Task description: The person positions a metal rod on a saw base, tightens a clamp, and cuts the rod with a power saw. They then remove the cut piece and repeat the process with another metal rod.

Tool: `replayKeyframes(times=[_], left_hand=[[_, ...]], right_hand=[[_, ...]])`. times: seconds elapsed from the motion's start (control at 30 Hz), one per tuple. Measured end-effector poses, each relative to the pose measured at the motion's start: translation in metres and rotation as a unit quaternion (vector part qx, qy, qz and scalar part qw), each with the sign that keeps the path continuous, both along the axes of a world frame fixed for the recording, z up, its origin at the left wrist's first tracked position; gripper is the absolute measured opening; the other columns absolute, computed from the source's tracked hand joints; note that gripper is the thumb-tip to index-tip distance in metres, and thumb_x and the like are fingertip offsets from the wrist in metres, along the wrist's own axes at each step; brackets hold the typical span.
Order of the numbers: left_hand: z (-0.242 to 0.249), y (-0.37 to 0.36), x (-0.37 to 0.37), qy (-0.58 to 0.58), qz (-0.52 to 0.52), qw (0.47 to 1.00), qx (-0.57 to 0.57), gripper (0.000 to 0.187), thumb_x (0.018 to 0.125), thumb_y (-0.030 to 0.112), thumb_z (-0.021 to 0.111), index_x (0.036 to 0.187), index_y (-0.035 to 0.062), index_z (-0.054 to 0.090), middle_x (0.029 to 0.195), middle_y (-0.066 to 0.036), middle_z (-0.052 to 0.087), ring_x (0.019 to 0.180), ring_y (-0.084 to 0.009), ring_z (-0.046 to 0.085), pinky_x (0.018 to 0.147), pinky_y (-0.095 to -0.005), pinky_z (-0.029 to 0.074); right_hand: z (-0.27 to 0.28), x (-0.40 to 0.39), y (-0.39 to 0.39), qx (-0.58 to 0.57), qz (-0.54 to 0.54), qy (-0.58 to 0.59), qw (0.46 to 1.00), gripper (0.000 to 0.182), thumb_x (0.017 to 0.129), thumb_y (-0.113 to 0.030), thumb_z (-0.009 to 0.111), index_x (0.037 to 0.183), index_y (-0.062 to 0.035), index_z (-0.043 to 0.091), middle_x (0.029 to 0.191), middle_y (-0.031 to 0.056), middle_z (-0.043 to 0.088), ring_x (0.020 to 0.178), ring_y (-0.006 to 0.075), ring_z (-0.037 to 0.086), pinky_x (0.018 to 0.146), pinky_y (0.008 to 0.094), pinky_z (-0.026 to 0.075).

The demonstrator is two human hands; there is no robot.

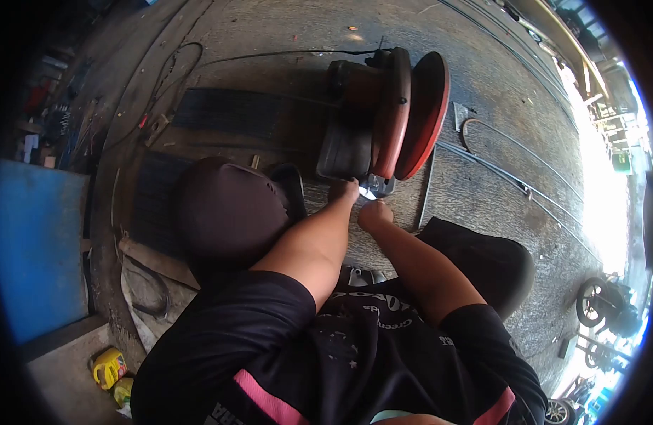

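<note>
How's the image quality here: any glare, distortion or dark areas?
Head view: strong fisheye curving, black corners; right edge blown out by daylight near the motorbike; left side dim above the blue panel; the bright piece between the left hand and right hand looks washed out, its detail hard to read.

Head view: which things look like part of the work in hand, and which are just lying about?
Seemingly part of the work:
bright piece, between the left hand and right hand
machine with a red disc, just beyond the hands

Apparently just lying about:
thin rods on the floor, right of the machine
yellow container, lower left
motorcycle, far right
</note>
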State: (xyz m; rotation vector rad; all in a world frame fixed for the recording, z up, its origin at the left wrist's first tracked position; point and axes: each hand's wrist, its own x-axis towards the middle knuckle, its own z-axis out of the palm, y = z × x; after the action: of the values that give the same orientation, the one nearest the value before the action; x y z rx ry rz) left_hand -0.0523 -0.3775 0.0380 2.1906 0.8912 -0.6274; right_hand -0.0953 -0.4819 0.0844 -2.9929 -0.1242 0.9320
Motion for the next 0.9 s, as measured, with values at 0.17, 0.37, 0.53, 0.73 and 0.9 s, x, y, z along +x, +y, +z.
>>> replayKeyframes(times=[0.17,0.37,0.53,0.73,0.9], left_hand=[[0.027,0.013,-0.006,-0.063,-0.089,0.994,-0.023,0.061,0.088,0.052,0.036,0.115,0.0029,0.06,0.121,-0.023,0.054,0.116,-0.0369,0.051,0.1,-0.0434,0.038],[0.017,0.018,-0.002,-0.058,-0.219,0.974,-0.018,0.06,0.086,0.051,0.043,0.113,0.0003,0.06,0.118,-0.024,0.056,0.112,-0.0368,0.053,0.097,-0.0419,0.04],[0.016,0.022,-0.004,-0.065,-0.224,0.972,-0.034,0.05,0.084,0.043,0.054,0.109,0.0015,0.062,0.113,-0.021,0.06,0.107,-0.0341,0.057,0.094,-0.0402,0.043],[0.027,0.031,-0.012,-0.106,-0.233,0.965,-0.054,0.048,0.082,0.045,0.059,0.108,0.0047,0.064,0.112,-0.019,0.061,0.106,-0.0325,0.058,0.093,-0.0401,0.045],[0.017,0.025,-0.006,-0.089,-0.238,0.967,-0.021,0.051,0.078,0.048,0.064,0.105,0.0046,0.066,0.111,-0.018,0.062,0.106,-0.0316,0.059,0.092,-0.0392,0.046]], right_hand=[[0.006,0.028,-0.002,0.058,0.02,0.085,0.994,0.038,0.081,-0.025,0.052,0.11,-0.0022,0.063,0.115,0.0178,0.061,0.109,0.0292,0.059,0.09,0.0395,0.048],[0.022,0.032,0.003,0.026,0.083,0.129,0.988,0.041,0.081,-0.029,0.051,0.113,-0.0043,0.061,0.118,0.0159,0.06,0.111,0.0277,0.058,0.093,0.039,0.046],[0.032,0.017,0.022,0.017,0.056,0.087,0.994,0.041,0.081,-0.033,0.055,0.113,-0.0087,0.062,0.116,0.0148,0.061,0.109,0.0275,0.058,0.092,0.0379,0.047],[0.008,0.025,0.004,0.009,0.15,0.091,0.984,0.049,0.086,-0.044,0.048,0.113,-0.0061,0.06,0.116,0.0158,0.06,0.107,0.0293,0.059,0.091,0.04,0.047],[0.008,0.014,0.016,0.031,0.043,0.056,0.997,0.051,0.087,-0.046,0.042,0.117,-0.0078,0.057,0.118,0.0172,0.059,0.11,0.03,0.057,0.092,0.0415,0.046]])
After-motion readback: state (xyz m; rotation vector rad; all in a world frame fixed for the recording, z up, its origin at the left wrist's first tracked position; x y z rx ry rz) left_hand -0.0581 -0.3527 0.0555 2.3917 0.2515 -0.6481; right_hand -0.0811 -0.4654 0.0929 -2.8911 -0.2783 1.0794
